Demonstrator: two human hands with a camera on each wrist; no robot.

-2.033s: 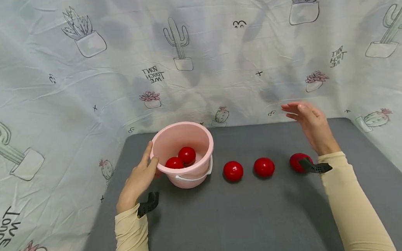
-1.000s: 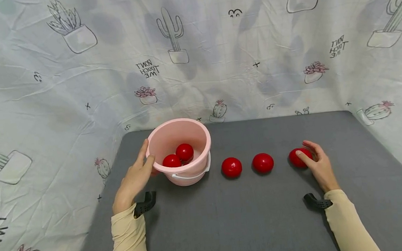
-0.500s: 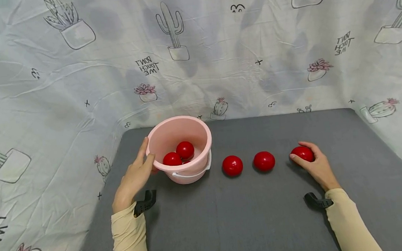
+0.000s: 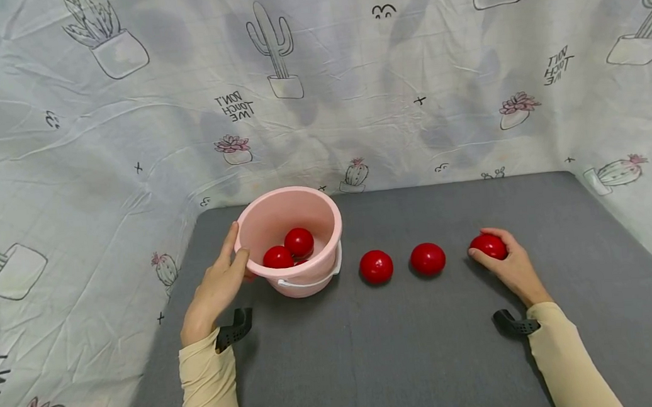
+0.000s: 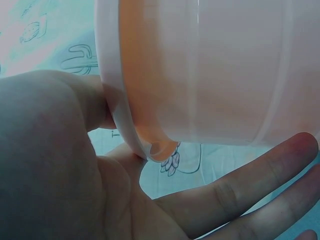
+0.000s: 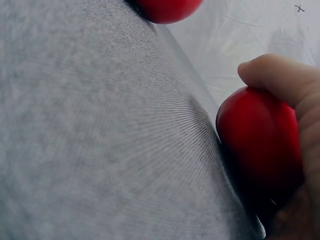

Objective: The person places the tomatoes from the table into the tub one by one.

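A pink bucket with a white handle stands tilted toward me at the left of the table. My left hand holds its rim on the left side; in the left wrist view other fingers stretch along the outside wall. Two shiny red balls show inside the bucket, a sliver of red between them. My right hand grips another red ball at the right, thumb on the near side and fingers round the far side. The right wrist view shows this ball low against the table.
Two more red balls, a left one and a right one, sit in a row between the bucket and my right hand. The grey table ends at a white cactus-print cloth behind and at the sides.
My right hand has come down from above the table onto the rightmost ball and closed round it. The left hand stays at the bucket rim. The head view has tipped slightly.
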